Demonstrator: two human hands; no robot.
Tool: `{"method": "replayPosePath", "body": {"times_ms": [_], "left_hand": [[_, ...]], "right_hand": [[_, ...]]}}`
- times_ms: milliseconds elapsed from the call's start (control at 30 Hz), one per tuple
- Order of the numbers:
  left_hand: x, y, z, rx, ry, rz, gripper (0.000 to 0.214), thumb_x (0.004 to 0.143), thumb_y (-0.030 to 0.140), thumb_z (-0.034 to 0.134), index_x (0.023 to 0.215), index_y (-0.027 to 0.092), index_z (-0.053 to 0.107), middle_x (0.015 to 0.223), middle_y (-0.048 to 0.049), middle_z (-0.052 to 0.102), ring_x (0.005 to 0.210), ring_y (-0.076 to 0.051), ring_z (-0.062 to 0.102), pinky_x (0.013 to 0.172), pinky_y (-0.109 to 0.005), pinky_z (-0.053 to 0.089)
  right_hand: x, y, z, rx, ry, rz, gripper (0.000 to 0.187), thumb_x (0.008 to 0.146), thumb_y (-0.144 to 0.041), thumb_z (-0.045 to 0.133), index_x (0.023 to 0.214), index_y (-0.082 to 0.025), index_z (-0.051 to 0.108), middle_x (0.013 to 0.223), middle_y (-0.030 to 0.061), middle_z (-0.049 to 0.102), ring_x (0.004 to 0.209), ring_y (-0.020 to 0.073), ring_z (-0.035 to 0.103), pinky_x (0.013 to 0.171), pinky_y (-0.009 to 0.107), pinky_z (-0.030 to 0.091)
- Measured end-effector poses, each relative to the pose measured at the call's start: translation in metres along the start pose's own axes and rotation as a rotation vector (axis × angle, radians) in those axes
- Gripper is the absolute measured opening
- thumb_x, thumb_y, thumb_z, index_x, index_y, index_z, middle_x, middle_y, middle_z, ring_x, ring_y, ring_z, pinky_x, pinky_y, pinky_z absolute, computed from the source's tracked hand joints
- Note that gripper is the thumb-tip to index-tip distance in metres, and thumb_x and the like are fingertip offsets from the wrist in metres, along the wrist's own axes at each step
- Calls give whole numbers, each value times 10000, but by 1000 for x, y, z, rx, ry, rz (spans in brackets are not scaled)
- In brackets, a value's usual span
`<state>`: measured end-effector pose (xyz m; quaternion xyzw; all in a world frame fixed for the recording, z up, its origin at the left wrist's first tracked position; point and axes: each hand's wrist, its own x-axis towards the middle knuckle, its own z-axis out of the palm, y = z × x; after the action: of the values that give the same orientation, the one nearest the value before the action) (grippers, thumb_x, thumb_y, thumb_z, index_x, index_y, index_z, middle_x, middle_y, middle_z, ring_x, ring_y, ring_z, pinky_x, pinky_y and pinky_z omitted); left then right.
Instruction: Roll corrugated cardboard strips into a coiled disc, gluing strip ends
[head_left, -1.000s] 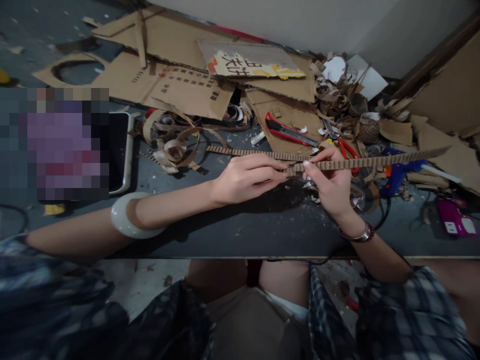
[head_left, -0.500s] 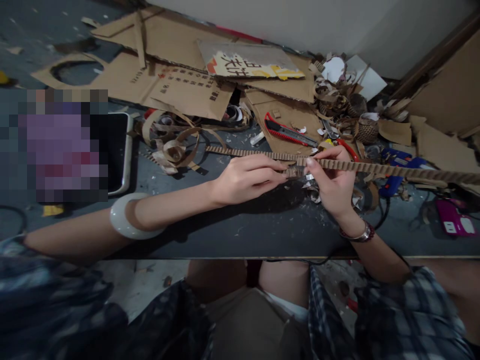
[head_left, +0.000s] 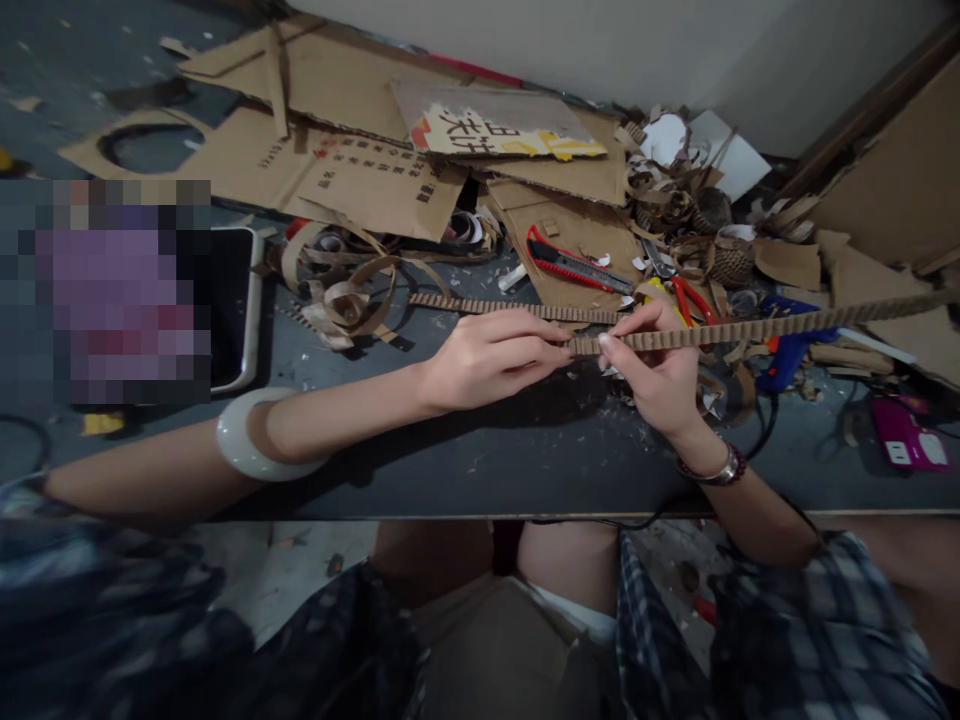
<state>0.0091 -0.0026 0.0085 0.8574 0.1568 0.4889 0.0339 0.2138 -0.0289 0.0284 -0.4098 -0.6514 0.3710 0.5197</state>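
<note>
A pixelated patch (head_left: pixel 112 290) hides whatever lies far left. Left hand (head_left: pixel 491 360) and right hand (head_left: pixel 656 370), just beside it, both pinch a corrugated cardboard strip (head_left: pixel 720 333) above the dark bench (fingers cover the middle). Its long axis runs nearly level, rising rightward; its right end is cut off by the frame.

We cannot make out the pixelated purple-grey patch (head_left: pixel 112 290); the long corrugated brown cardboard strip (head_left: pixel 750 330) runs off the right edge.
</note>
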Motion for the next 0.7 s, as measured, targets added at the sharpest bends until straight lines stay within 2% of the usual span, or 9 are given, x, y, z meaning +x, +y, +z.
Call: {"method": "replayPosePath", "body": {"times_ms": [100, 267, 400, 533, 700], "left_hand": [[1, 1, 0, 5, -8, -8, 50, 852, 181, 630, 877, 218, 651, 948, -56, 734, 808, -140, 704, 753, -223, 570], [1, 1, 0, 18, 0, -12, 35, 864, 192, 619, 875, 209, 647, 939, -51, 733, 815, -130, 702, 746, -219, 574], [1, 0, 0, 22, -1, 4, 36, 854, 196, 631, 885, 201, 648, 937, -52, 733, 799, -128, 699, 735, -225, 578], [0, 0, 1, 1, 1, -1, 46, 840, 168, 642, 883, 183, 650, 950, -66, 731, 816, -130, 698, 745, -220, 573], [2, 0, 0, 0, 13, 6, 56, 812, 156, 678, 861, 166, 652, 914, -78, 733, 789, -142, 699, 734, -231, 576]], "right_hand": [[0, 0, -1, 35, 21, -13, 201, 783, -300, 685, 748, -243, 496, 606, -55, 522, 510, 95, 524, 494, 272, 449], [0, -3, 1, 46, 38, 5, 183, 791, -295, 678, 772, -246, 503, 615, -60, 559, 551, 104, 575, 566, 284, 505], [0, -1, 1, 9, 26, 27, 202, 773, -302, 693, 757, -235, 504, 635, -57, 552, 530, 95, 564, 536, 275, 489], [2, 0, 0, 61, 64, 4, 220, 781, -332, 690, 749, -246, 490, 605, -66, 535, 529, 97, 567, 564, 281, 509], [2, -1, 2, 105, 42, 37, 178, 784, -304, 692, 770, -240, 527, 602, -64, 573, 547, 100, 594, 597, 282, 534]]}}
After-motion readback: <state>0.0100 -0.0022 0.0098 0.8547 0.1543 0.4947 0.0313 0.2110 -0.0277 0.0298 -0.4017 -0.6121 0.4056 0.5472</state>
